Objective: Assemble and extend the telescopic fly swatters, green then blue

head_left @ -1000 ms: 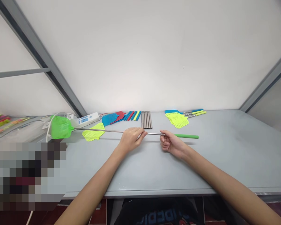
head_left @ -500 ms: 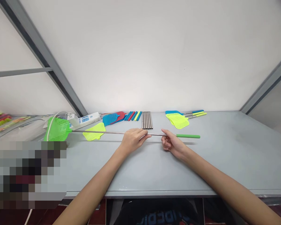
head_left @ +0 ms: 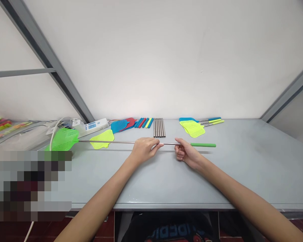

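Head view: we have the green swatter [head_left: 125,142] level just above the desk [head_left: 166,188], left hand [head_left: 144,149] and right hand [head_left: 188,154] each with grip pinched on its rod [head_left: 170,144], right near the handle [head_left: 203,145]. Best, we judge: pinches aligned, rod unbent, net [head_left: 66,138] clear of the cord [head_left: 54,132].

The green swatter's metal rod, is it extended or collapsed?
Extended: the metal rod runs from the green head past the left hand, much longer than on the yellow swatters at right.
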